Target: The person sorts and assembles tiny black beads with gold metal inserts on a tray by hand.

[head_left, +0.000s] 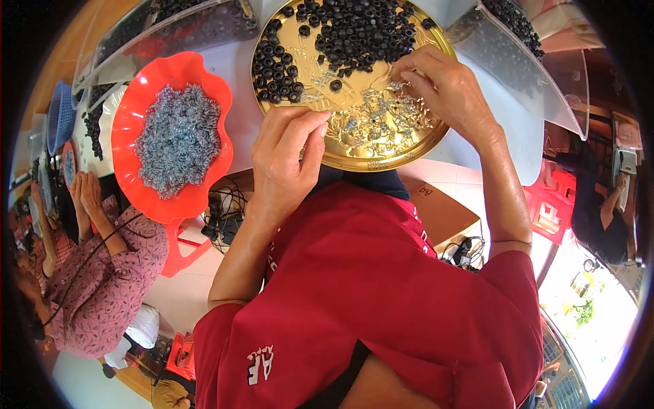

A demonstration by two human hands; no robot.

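reaching over gold tray (347,161): hands (289,150) (455,92), grip unclear

Pale worktop (504,146) before me. Below, light pinkish tiled floor (453,172), brown cardboard box (436,210), tangled dark cables (225,218). Red plastic stool (547,208) off to right. Beyond it, bright opening (562,290), strong daylight pouring in, patch of greenery (584,311) outside. Far right edge dimmer, shadowed.

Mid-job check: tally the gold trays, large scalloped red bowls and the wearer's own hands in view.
Gold tray: 1
Large red bowl: 1
Wearer's hands, left hand and right hand: 2
Total: 4
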